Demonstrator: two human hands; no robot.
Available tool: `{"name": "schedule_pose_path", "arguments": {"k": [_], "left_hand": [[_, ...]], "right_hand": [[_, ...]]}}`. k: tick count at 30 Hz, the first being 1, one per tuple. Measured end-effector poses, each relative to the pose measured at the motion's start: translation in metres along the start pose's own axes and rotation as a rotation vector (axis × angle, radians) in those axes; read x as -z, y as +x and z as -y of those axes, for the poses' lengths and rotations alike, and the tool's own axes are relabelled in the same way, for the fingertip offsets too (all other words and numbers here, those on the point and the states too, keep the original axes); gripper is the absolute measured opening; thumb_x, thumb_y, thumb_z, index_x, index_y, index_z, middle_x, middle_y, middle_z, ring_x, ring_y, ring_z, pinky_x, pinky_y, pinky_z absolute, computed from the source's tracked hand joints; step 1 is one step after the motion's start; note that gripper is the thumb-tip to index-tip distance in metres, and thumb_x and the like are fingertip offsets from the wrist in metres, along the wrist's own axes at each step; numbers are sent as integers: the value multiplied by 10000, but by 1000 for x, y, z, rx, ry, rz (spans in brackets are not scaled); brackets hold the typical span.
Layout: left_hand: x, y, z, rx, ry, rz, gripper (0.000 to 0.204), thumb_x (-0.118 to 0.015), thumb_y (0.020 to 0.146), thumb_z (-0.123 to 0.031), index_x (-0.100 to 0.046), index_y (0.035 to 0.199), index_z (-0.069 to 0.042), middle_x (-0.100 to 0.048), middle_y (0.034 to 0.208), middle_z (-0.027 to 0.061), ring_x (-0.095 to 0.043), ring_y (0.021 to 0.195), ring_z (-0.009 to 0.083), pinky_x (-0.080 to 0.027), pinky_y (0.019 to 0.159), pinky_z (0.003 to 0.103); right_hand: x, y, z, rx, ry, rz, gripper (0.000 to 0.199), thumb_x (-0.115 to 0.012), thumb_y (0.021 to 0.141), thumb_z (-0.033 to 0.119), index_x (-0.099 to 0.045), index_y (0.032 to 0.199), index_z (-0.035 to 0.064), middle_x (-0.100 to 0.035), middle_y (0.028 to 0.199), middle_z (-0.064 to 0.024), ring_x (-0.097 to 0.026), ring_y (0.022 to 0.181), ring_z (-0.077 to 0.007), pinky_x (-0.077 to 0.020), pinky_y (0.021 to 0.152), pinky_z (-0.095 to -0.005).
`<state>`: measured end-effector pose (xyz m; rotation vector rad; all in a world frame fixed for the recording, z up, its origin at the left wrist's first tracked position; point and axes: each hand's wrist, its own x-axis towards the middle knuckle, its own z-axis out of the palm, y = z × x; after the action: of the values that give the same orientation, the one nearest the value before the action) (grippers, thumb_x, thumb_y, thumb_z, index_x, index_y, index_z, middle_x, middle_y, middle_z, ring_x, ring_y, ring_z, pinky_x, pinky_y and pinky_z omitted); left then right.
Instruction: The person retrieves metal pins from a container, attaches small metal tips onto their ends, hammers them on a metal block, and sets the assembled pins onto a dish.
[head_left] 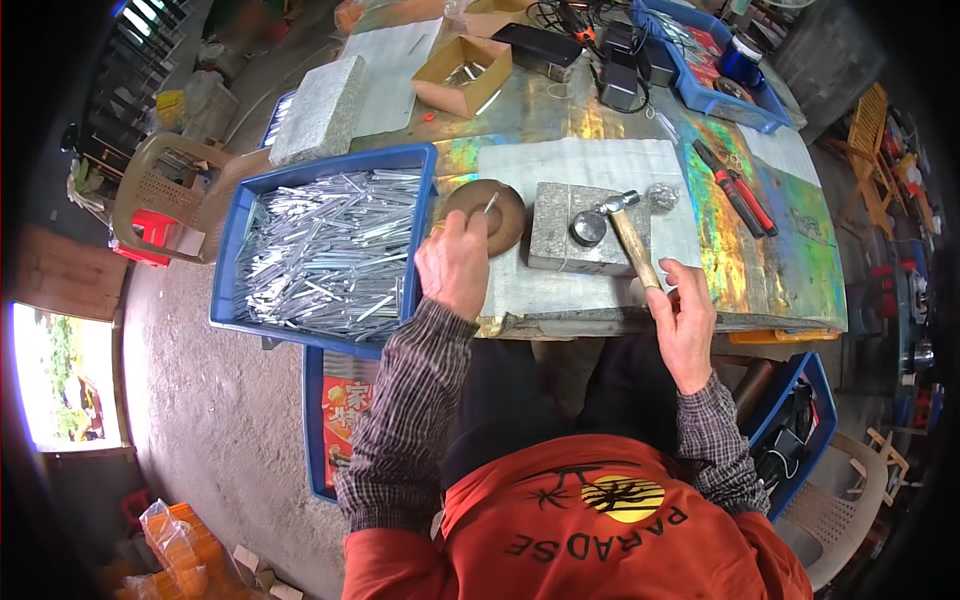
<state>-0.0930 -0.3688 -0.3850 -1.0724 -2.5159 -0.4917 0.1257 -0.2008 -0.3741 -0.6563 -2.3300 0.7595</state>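
My left hand (455, 265) is closed, pinching a small silvery metal piece (491, 203) over a brown round disc (512, 222) on the table. The blue tray (428, 215) beside it is heaped with thin metal strips (325, 250). My right hand (688, 325) has the handle end of a hammer (633, 245) between thumb and fingers. The hammer's head lies over a grey stone-like block (560, 210), next to a small round black-rimmed object (588, 229). A crumpled silvery ball (661, 198) sits by the block's far right corner.
Red-handled pliers (745, 195) lie at the right. Farther back are a cardboard box (465, 75), a pale foam block (320, 110), black adapters with cables (622, 80) and a blue tray (770, 118). Chairs (165, 190) stand at the left and lower right.
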Motion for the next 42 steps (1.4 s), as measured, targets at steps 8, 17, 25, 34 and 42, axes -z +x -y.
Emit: {"name": "schedule_pose_path", "arguments": {"k": [8,17,25,34,42], "left_hand": [[34,15,95,109,244,70,126,-541,776,-31,-646,836,-63,-630,873,116,-629,755,301,-507,624,423],[9,18,131,-19,260,138,110,-546,768,-55,-650,765,-89,-624,805,111,-631,706,328,-494,580,449],[21,18,125,-55,316,179,35,-586,771,-41,-601,803,-43,-606,810,127,-623,718,333,-493,595,448],[42,11,110,122,-149,34,78,-566,847,-90,-588,840,-15,-608,682,93,-562,532,196,-428,487,333],[59,7,38,471,-1059,156,72,-585,877,-57,-579,925,-3,-618,718,42,-458,478,36,-346,423,158]], "right_hand": [[1,-3,-11,-6,59,-24,210,-646,836,136,-595,987,0,-533,840,-105,-513,530,-167,-407,513,-303],[12,-3,-17,-63,31,-54,141,-635,826,98,-608,923,-1,-551,796,-111,-564,567,-197,-427,530,-307],[30,6,-68,-116,-110,-147,56,-618,803,75,-617,838,32,-582,768,-106,-578,642,-279,-447,587,-361],[13,12,-76,29,-251,56,91,-626,737,65,-616,826,51,-558,787,-100,-586,729,-313,-468,615,-399],[-2,16,-76,129,-274,89,77,-616,708,66,-572,769,44,-521,744,-88,-581,730,-286,-471,593,-392]]}}
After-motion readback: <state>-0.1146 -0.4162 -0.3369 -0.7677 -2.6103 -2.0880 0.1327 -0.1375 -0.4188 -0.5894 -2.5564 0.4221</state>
